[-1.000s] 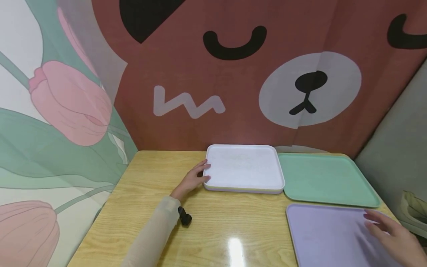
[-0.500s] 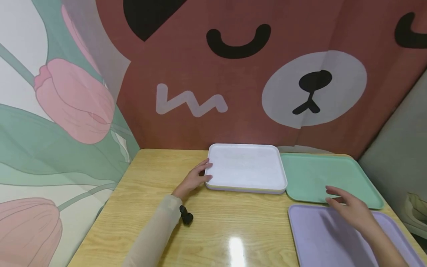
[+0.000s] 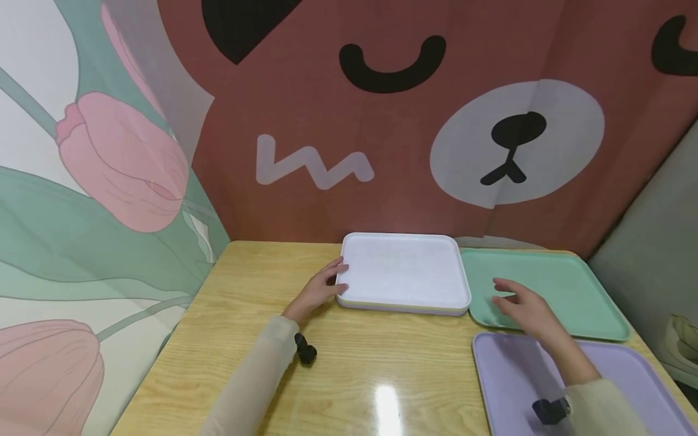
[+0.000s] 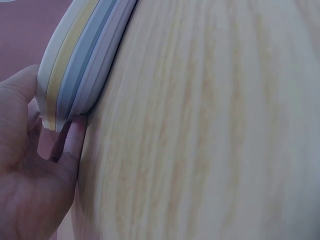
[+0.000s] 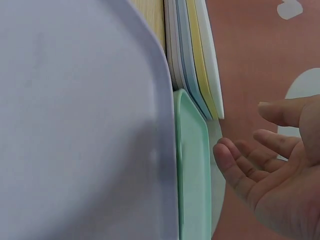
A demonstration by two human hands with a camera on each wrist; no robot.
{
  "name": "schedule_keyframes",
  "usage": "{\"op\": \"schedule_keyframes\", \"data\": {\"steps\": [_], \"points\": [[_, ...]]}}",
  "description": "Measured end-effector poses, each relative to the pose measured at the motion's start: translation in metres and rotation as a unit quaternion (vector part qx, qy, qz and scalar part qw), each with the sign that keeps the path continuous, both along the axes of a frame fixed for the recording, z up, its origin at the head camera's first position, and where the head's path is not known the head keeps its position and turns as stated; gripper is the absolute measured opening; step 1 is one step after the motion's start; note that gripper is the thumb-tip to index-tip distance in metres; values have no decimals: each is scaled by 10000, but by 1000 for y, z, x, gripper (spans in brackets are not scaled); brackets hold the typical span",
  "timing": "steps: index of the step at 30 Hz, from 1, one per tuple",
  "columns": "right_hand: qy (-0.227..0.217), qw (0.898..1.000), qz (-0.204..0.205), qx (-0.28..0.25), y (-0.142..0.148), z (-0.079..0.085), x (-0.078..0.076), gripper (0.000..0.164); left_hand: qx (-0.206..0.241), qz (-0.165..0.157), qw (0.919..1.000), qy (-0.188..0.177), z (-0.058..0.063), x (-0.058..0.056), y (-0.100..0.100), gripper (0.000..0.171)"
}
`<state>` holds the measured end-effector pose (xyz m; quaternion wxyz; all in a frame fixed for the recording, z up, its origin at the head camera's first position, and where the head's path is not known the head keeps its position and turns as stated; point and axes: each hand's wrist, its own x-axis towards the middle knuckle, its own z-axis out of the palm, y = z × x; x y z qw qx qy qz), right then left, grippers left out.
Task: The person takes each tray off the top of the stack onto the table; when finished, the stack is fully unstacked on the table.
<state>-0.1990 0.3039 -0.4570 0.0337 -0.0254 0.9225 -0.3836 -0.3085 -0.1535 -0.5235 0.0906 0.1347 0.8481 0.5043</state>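
Observation:
A stack of trays stands at the back of the table, with a white tray (image 3: 403, 269) on top. In the left wrist view, yellow, blue and pale purple tray rims (image 4: 80, 65) show beneath the white one. My left hand (image 3: 316, 290) rests against the stack's left side, thumb and fingertips at the rim. A green tray (image 3: 578, 290) lies right of the stack, and a purple tray (image 3: 507, 375) in front of it. Above the green tray's left part hovers my right hand (image 3: 526, 309), fingers loosely bent and spread, holding nothing.
The wooden table (image 3: 349, 363) reaches back to a wall hanging (image 3: 294, 212) with a brown bear face. At the right runs a grey wall (image 3: 654, 200). A floral hanging (image 3: 120, 163) covers the left side.
My right hand has moved left and away from me, from over the purple tray to over the green tray near the stack. The left hand stays against the stack, and the trays have not moved.

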Motion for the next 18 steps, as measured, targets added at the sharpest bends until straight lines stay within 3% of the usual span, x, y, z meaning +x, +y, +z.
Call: {"op": "schedule_keyframes", "data": {"steps": [6,18], "points": [[-156,9994,-78,-284,-13,-1,-18,68,16,43,10000,-27,1,0,2,53],[-280,9971,-196,-678,-29,-14,-48,59,-6,22,10000,-12,0,-1,2,53]]}}
